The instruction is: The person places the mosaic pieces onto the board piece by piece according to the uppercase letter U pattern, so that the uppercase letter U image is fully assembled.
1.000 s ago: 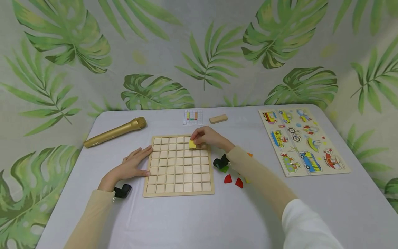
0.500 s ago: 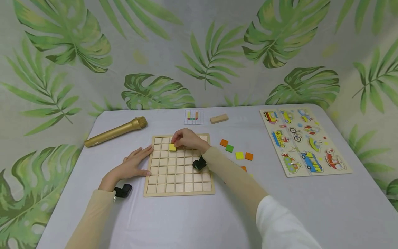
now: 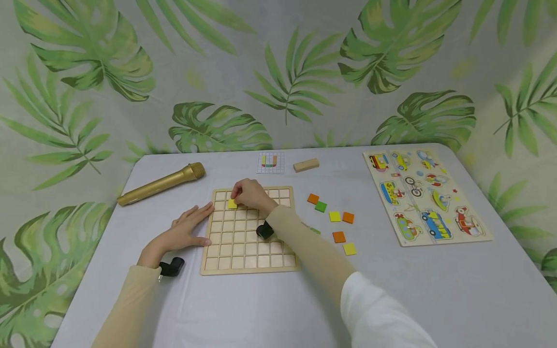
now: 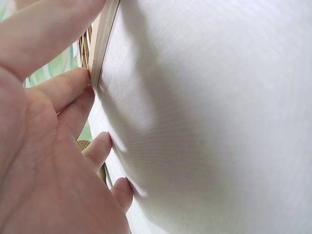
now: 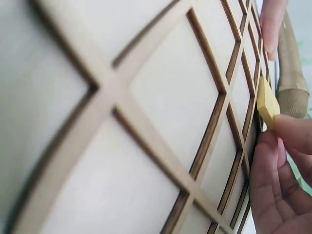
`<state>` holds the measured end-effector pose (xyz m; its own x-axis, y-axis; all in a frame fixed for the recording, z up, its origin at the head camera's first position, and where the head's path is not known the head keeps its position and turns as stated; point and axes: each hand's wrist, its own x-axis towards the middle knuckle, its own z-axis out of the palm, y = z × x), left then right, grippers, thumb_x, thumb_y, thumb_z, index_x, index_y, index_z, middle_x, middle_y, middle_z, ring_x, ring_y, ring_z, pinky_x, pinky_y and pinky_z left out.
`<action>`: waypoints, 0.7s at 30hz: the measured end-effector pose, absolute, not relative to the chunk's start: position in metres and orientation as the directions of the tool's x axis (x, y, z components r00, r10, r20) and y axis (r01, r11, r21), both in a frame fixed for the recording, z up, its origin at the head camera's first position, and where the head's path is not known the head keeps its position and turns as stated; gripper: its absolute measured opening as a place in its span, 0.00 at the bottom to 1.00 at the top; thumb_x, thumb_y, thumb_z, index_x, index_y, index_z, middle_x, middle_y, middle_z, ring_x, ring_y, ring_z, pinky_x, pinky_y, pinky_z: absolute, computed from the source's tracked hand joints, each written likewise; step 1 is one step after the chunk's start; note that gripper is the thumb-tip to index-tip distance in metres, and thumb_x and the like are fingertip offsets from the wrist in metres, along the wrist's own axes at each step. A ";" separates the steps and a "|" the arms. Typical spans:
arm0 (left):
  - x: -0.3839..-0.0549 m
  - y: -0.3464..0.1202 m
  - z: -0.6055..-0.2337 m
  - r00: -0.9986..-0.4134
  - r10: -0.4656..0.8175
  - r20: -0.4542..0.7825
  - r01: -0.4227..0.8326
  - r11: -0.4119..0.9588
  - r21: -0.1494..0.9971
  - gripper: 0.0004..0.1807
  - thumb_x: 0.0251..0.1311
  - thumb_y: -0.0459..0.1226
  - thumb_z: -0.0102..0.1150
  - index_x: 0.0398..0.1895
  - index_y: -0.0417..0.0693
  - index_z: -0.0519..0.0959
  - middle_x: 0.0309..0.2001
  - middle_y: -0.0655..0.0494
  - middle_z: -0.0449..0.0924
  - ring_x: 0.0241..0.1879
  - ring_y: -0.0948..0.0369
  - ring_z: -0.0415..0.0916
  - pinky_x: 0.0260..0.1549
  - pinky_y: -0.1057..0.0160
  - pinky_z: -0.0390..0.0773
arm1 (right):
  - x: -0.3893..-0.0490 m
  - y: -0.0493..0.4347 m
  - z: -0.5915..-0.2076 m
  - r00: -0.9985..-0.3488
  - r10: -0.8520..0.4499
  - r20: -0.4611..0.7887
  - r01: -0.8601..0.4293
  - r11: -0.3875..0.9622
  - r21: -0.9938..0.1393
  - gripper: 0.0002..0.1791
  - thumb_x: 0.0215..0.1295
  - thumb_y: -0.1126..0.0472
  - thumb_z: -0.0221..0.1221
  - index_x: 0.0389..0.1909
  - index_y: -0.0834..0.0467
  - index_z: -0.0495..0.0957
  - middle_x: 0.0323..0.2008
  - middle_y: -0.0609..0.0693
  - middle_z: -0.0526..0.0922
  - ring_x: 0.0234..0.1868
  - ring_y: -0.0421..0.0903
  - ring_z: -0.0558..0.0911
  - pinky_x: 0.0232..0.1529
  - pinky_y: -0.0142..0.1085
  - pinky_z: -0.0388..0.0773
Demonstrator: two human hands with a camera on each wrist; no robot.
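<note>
My right hand (image 3: 251,194) pinches a yellow square tile (image 3: 232,204) between thumb and fingers, close over the upper left cells of the wooden grid board (image 3: 251,271). In the right wrist view the yellow tile (image 5: 267,103) is tilted, one corner at the grid ridges. My left hand (image 3: 184,231) lies with fingers spread along the board's left side. Seen from the left wrist, its thumb and forefinger touch the board's edge (image 4: 105,41), and the other fingertips rest on the white cloth.
Loose orange, green and yellow tiles (image 3: 334,216) lie right of the board, some partly behind the right sleeve. Behind it are a pattern card (image 3: 271,163) and a wooden block (image 3: 306,165). A gold microphone (image 3: 162,184) lies left; a vehicle puzzle board (image 3: 426,198) lies right.
My right hand has carried the yellow tile leftward across the upper part of the board. More loose tiles show on the right as the arm moved off them. My left hand has stayed put.
</note>
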<state>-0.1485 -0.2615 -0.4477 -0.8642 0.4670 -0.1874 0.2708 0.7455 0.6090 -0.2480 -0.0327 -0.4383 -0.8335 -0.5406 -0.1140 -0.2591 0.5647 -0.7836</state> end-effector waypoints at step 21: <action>-0.150 -0.262 -0.448 -0.868 0.459 -0.192 0.258 0.745 0.616 0.51 0.53 0.49 0.68 0.75 0.41 0.51 0.75 0.45 0.41 0.71 0.38 0.32 0.54 0.29 0.41 | -0.238 -0.049 -0.439 -0.802 -0.597 0.019 -0.505 0.661 -0.555 0.06 0.65 0.71 0.56 0.30 0.60 0.78 0.29 0.49 0.77 0.29 0.43 0.74 0.32 0.31 0.69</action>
